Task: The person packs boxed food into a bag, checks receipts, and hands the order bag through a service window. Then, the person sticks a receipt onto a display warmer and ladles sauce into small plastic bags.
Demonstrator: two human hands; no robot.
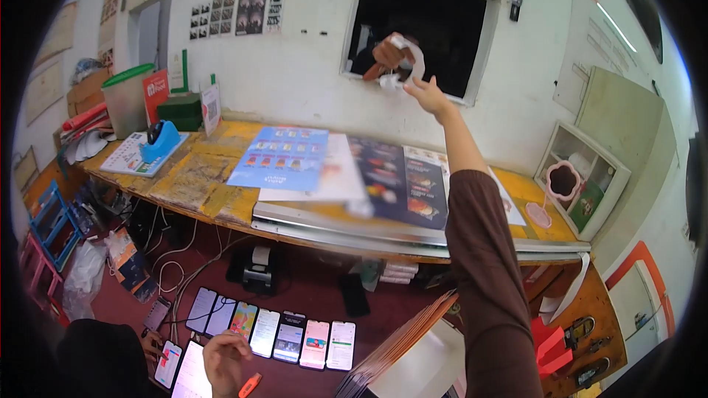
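My right hand (430,97) is stretched out at the wall window, its fingers apart beside a white paper strip (414,59). Another person's hand (387,55) comes through the window at that strip. Whether my fingertips touch the paper cannot be made out. At the bottom, my left hand (227,360) hovers with loosely curled fingers and nothing visible in them. Just right of it is an orange marker (251,385). A lit tablet (193,372) lies to its left, and a row of phones (264,334) lies behind it.
A counter (214,169) bears menu sheets (280,158), a blue tape dispenser (161,144) and a pink mirror (564,180). Below are a small black printer (259,274), cables and a white box (424,361). At lower left, a co-worker's hand (152,344) is near a phone (168,363).
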